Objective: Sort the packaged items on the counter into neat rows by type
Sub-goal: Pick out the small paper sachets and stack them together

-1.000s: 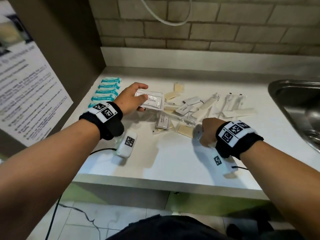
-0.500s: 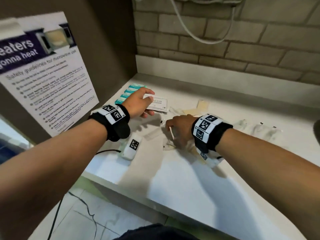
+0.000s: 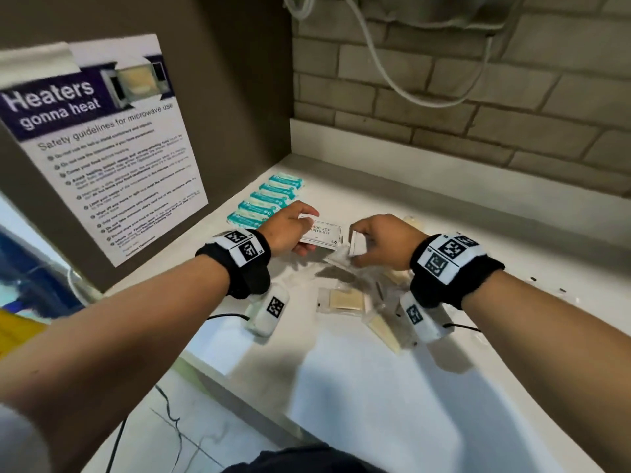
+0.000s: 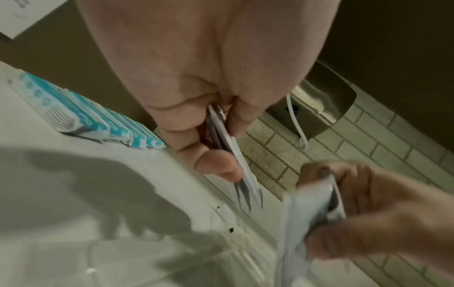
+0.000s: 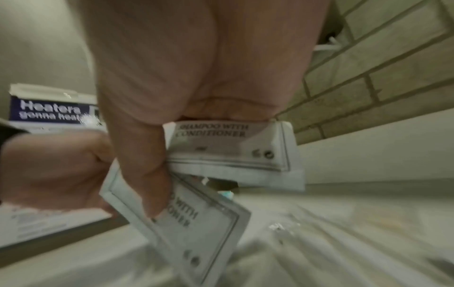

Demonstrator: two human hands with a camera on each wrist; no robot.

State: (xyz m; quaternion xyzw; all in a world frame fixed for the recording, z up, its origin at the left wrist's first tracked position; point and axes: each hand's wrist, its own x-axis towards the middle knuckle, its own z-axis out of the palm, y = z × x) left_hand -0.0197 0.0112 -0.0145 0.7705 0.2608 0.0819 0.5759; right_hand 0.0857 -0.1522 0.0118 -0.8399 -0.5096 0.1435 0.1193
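Observation:
My left hand [image 3: 307,230] pinches a small stack of white shampoo-with-conditioner sachets [image 3: 322,232], seen edge-on between thumb and fingers [image 4: 230,155] in the left wrist view. My right hand [image 3: 355,244] is close beside it and grips another sachet [image 3: 353,242], with its fingers curled over the sachet [image 5: 233,151]. A second sachet [image 5: 196,223] lies under the right thumb; which hand holds it is unclear. Several teal packets [image 3: 266,199] lie in a row by the left wall. Clear packets with beige pads [image 3: 345,298] are scattered under my right wrist.
The white counter [image 3: 375,387] meets a brown side panel with a poster [image 3: 102,148] on the left and a brick wall with a hanging cable [image 3: 392,80] behind. Its front edge runs diagonally at lower left. Small clear wrappers [image 3: 546,285] lie at far right.
My right hand has left the loose pile and come up beside the left hand, holding a sachet. The left hand kept its stack. The head view swung left and closer.

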